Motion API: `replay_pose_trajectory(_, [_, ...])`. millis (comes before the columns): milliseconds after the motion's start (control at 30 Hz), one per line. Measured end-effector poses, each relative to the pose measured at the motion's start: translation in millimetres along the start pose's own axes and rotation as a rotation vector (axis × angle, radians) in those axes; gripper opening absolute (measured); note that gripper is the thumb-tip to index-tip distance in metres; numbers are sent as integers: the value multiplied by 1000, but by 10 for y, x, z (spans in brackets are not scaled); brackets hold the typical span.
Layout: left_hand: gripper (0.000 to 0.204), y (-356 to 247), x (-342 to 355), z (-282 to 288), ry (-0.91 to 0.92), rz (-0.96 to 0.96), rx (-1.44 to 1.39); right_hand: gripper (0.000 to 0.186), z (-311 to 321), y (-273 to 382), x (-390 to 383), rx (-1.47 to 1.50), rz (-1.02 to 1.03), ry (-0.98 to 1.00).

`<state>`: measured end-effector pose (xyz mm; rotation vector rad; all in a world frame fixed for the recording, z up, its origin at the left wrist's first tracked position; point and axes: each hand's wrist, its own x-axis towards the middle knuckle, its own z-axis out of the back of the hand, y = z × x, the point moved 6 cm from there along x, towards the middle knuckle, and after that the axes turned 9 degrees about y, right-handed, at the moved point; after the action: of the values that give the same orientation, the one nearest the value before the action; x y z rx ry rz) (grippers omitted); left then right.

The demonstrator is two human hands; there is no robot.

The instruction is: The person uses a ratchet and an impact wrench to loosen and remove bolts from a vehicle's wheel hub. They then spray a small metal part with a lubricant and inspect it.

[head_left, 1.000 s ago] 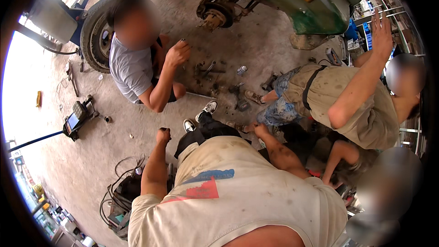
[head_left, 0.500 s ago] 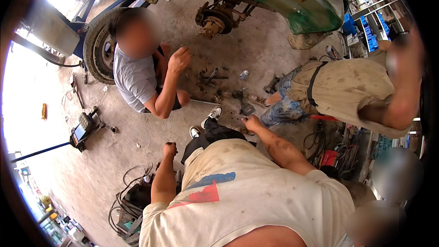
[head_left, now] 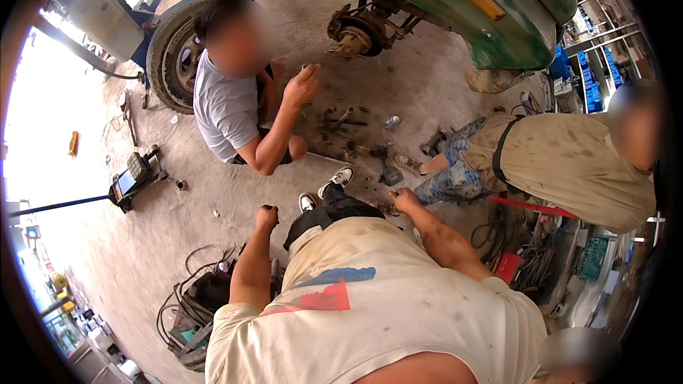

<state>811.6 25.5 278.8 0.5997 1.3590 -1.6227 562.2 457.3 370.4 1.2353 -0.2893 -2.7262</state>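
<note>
My left hand (head_left: pixel 267 217) hangs at my left side, its fingers curled closed; dark patches show at the fingers, and I cannot make out anything in it. My right hand (head_left: pixel 406 201) is held out low at my right, fingers drawn together, with any contents too small to name. Neither hand visibly touches the tools on the floor. Ahead of me a crouching person in a grey shirt (head_left: pixel 222 108) raises a hand (head_left: pixel 304 84), its fingertips pinched on something tiny. Beyond hangs a bare wheel hub (head_left: pixel 353 40) under a green vehicle body (head_left: pixel 420 0).
A tyre (head_left: pixel 171 57) stands behind the crouching person. Loose tools (head_left: pixel 345 119) and a spray can (head_left: pixel 393 122) are on the floor. A person in a tan shirt (head_left: pixel 569 163) stands at right. Cables (head_left: pixel 178 306) lie at left, near a floor jack (head_left: pixel 128 183).
My view has shifted, so the scene sits further right and the nearer floor lower. The tan-shirted person's raised arm has gone down. My hands stay low and closed.
</note>
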Motion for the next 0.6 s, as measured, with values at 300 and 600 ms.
replay_pose_trajectory(300, [33, 65, 60, 43, -19, 12, 3, 46, -25, 105, -25, -73, 29, 35])
replay_pose_trajectory(600, [32, 247, 50, -72, 20, 62, -40, 52, -315, -338, 481, -274, 164, -84])
